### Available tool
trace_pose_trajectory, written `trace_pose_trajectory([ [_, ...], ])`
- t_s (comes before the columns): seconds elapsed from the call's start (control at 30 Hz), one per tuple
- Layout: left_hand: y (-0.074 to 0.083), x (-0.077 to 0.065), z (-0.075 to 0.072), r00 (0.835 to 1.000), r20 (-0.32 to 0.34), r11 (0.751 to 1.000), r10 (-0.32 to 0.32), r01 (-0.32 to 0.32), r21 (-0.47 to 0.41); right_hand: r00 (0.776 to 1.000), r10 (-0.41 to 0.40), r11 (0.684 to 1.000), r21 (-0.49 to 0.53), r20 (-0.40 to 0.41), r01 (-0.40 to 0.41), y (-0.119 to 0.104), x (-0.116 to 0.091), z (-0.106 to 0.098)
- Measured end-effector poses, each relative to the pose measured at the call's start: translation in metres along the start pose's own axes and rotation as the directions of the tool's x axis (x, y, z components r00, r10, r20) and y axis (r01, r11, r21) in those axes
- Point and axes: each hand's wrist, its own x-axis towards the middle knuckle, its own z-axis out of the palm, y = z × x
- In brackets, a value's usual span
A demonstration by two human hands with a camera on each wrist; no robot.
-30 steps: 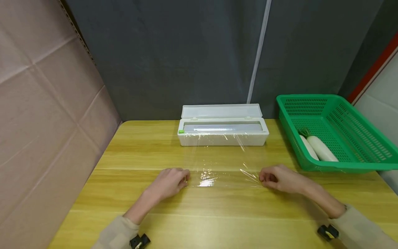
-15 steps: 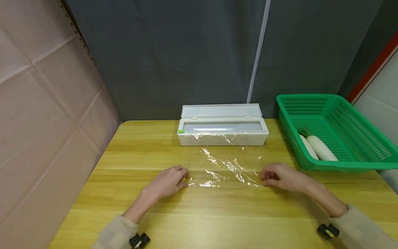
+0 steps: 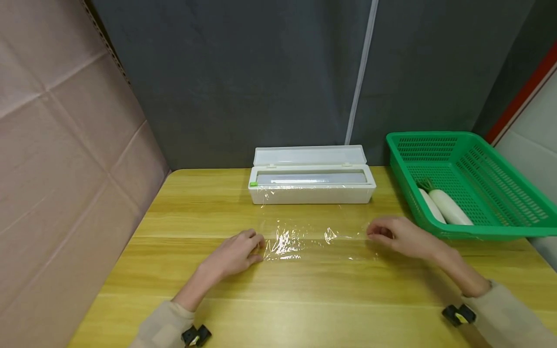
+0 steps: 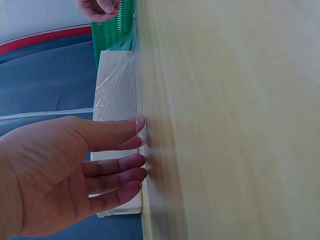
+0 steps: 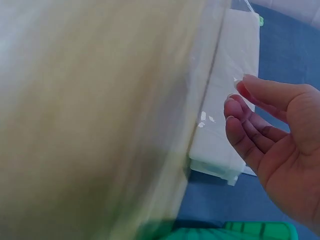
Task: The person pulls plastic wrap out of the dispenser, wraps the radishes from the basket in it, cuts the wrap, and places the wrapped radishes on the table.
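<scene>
Lining the far left, a pink covering (image 3: 65, 169) runs beside the bench (image 3: 278, 309), whose wood spreads from its left edge to the left hand (image 3: 237, 253). That hand reaches forward, thumb and forefinger pinching the left end of a clear film (image 3: 285, 244), its other fingers loosely bent. The film stretches low over the bench, wrinkled and glinting, back to a white box (image 3: 313, 195) near the far edge. The box's lid (image 3: 310, 155) stands raised behind; a pale roll (image 3: 313, 178) lies inside, and a green tab (image 3: 254, 183) sits at the rim's left end. More bench lies between the forearms. The right hand (image 3: 406, 237) is at the film's right side, thumb and forefinger nearly meeting; whether they grip the film I cannot tell. Just beyond, a slotted green basket (image 3: 474, 231) holds two white radishes (image 3: 450, 207) by its left wall, its right end appearing to overhang the bench's right edge.
</scene>
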Motion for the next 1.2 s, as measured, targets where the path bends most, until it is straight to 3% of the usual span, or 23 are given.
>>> trace_pose_trajectory([
  [0.17,-0.001,0.001,0.000,1.000,0.004,0.999,-0.004,0.004,-0.032,0.992,-0.019,0.999,-0.049,-0.124,0.013,-0.001,0.001,-0.013],
  [0.37,-0.002,0.001,0.000,1.000,0.007,0.999,-0.003,0.003,-0.047,0.963,-0.056,0.993,-0.119,-0.264,0.025,0.001,0.001,-0.034],
  [0.6,-0.003,0.002,0.000,1.000,0.020,0.999,0.002,-0.001,-0.053,0.931,-0.011,0.987,-0.153,-0.364,-0.048,0.011,-0.004,-0.057],
  [0.97,-0.001,0.002,0.000,0.998,0.042,0.996,-0.044,0.047,-0.074,0.897,0.021,0.984,-0.148,-0.441,-0.095,0.033,-0.012,-0.080],
  [1.2,-0.001,0.002,0.000,0.998,0.043,0.996,-0.043,0.046,-0.081,0.899,0.061,0.978,-0.154,-0.435,-0.141,0.053,-0.019,-0.093],
])
